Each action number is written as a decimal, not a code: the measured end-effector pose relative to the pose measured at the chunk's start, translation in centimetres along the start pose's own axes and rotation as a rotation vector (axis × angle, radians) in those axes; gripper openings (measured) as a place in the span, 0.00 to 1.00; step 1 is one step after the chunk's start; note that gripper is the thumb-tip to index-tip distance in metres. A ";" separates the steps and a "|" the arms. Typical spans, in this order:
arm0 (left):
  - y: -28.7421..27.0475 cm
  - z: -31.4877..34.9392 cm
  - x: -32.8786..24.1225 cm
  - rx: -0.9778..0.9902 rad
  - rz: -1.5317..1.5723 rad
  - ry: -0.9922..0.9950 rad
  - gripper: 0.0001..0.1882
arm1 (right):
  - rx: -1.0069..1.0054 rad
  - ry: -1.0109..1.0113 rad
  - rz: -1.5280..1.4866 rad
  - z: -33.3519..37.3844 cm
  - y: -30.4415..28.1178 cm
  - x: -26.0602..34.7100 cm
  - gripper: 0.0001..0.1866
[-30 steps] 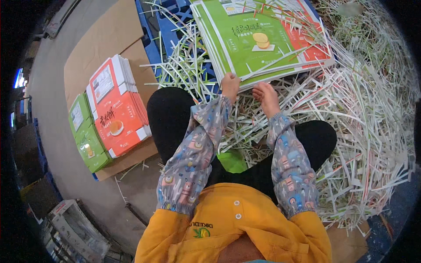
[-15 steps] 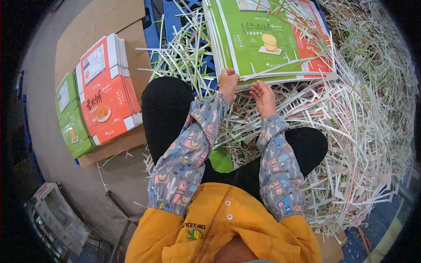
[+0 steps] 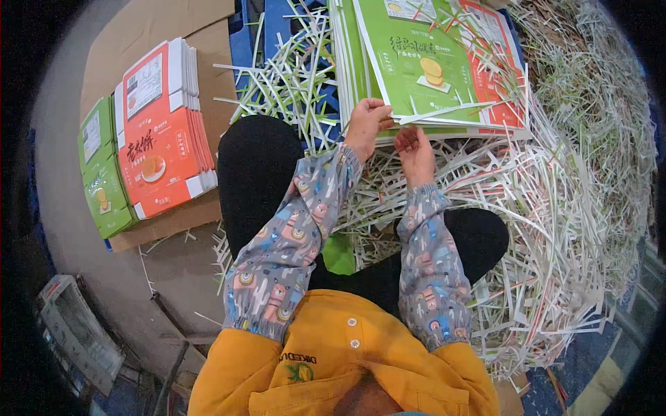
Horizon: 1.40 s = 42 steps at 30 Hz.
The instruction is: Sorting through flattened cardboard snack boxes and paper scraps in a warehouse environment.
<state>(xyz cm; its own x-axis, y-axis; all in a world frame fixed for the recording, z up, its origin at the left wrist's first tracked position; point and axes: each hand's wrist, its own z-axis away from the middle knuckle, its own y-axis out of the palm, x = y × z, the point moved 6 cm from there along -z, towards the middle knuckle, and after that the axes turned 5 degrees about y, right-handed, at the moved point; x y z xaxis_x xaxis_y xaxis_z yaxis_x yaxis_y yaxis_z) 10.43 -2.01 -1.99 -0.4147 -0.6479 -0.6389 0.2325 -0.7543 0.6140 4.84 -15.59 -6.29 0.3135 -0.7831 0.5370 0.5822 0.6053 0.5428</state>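
Note:
A stack of flat printed carton sheets (image 3: pixel 458 76), green and red with white margins, lies in front of me. My left hand (image 3: pixel 369 126) pinches the near left corner of the top sheet, which is slightly skewed and raised off the sheets below. Just to its right, my right hand (image 3: pixel 415 154) is at the sheet's near edge with loosely bent fingers and nothing visible in them. Its fingertips are close to the edge; whether they touch it is unclear. Narrow white-and-green paper strips (image 3: pixel 454 109) lie across the top sheet.
A big heap of shredded paper strips (image 3: pixel 513 229) spreads right of and below the stack. More strips (image 3: pixel 295 76) cover a blue pallet (image 3: pixel 276 31) to its left. Folded red cartons (image 3: pixel 156 139) and green cartons (image 3: pixel 104 166) lie on cardboard (image 3: pixel 198 24) at the left.
The top sheet's near left corner has lifted and moved right in my left hand, uncovering green sheets beneath. My right hand's fingers have bent more at the edge. The view has shifted slightly.

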 end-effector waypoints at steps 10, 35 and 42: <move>1.9 0.7 -0.9 0.134 -0.156 0.055 0.12 | -0.113 -0.112 -0.087 -2.4 3.6 3.7 0.16; -6.6 -11.9 -14.0 -0.293 -1.929 0.514 0.24 | -0.269 0.012 0.097 13.5 -9.4 -5.1 0.23; -7.9 -10.8 -14.9 -0.149 -1.874 0.464 0.24 | -0.400 -0.064 0.065 11.7 -9.9 -4.5 0.24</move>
<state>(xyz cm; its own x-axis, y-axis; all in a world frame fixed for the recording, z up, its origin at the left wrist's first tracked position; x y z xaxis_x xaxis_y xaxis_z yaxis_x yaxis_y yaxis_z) 24.27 12.42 -2.36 0.0367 0.9140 -0.4041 -0.0897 -0.3997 -0.9122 -11.16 -16.36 -6.52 0.3192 -0.7269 0.6081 0.8123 0.5403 0.2195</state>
